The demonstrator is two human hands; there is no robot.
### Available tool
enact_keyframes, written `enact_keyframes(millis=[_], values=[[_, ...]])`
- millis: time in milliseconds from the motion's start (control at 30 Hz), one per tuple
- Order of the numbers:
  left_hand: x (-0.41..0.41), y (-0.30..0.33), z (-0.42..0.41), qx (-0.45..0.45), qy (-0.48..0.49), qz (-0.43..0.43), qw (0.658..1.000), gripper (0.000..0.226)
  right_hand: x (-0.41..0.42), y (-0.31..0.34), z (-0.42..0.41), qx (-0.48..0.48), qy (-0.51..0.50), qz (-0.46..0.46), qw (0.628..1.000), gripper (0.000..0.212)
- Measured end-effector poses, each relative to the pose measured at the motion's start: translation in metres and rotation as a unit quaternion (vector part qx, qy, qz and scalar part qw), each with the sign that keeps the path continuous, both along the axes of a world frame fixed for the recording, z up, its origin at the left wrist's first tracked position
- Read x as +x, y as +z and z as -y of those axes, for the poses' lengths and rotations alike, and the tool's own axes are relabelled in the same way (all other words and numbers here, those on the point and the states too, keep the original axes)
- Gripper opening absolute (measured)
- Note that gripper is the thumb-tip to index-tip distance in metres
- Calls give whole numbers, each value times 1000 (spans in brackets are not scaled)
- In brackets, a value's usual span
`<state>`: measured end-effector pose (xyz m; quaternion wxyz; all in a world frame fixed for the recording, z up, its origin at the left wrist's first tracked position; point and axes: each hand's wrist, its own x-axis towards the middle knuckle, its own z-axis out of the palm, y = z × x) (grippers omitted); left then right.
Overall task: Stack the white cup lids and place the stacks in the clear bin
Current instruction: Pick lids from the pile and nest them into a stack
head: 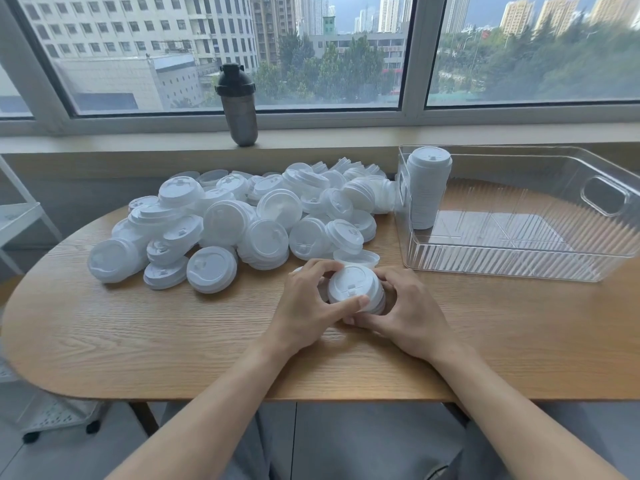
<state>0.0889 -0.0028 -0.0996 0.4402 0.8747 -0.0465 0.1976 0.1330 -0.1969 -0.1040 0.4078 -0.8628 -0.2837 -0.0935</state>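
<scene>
One tall stack of lids (pixel 428 188) stands upright in the clear bin (pixel 502 265), tucked into its far-left corner at the right of the frame; that is all we can count as finished. We see the rest of the bin's ribbed floor bare.

At the centre of the frame we see a second, short stack (pixel 356 289) only a few lids high, resting on the bench (pixel 173 341) near its front edge. Our left hand (pixel 308 306) has its fingers curled over the stack's top and left side, with the thumb laid along the near rim. Our right hand (pixel 405 306) cups the stack from the right, its fingers curled round the lower rims. Both hands hold it, neither carries anything else.

Behind the hands, across the middle and left of the frame, the loose heap of white lids (pixel 235 223) lies spread on the bench, many of them tilted or overlapping, reaching up to the bin's left wall. A dark shaker bottle (pixel 239 105) stands on the windowsill above.

We judge the task to be at an early stage: the heap is large, the stack in hand needs many more lids, and several stacks remain to be built and set in the bin.
</scene>
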Motion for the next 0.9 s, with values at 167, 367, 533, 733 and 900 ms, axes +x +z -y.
enact_keyframes(millis=[167, 367, 533, 733, 900], values=[[-1, 2, 0, -6, 4, 5, 1000, 70, 0, 1, 1, 5, 6, 0, 1000, 75], [-2, 3, -1, -27, 13, 21, 999, 68, 1, 1, 2, 7, 11, -1, 1000, 77], [-3, 2, -1, -25, 28, 32, 999, 66, -1, 1, 2, 4, 15, 7, 1000, 79], [-2, 1, -1, -35, 34, 23, 999, 67, -3, 5, 2, 29, 14, 20, 999, 69], [-3, 1, 2, 1, 25, 21, 999, 68, -4, 2, 0, 26, 15, 9, 1000, 72]])
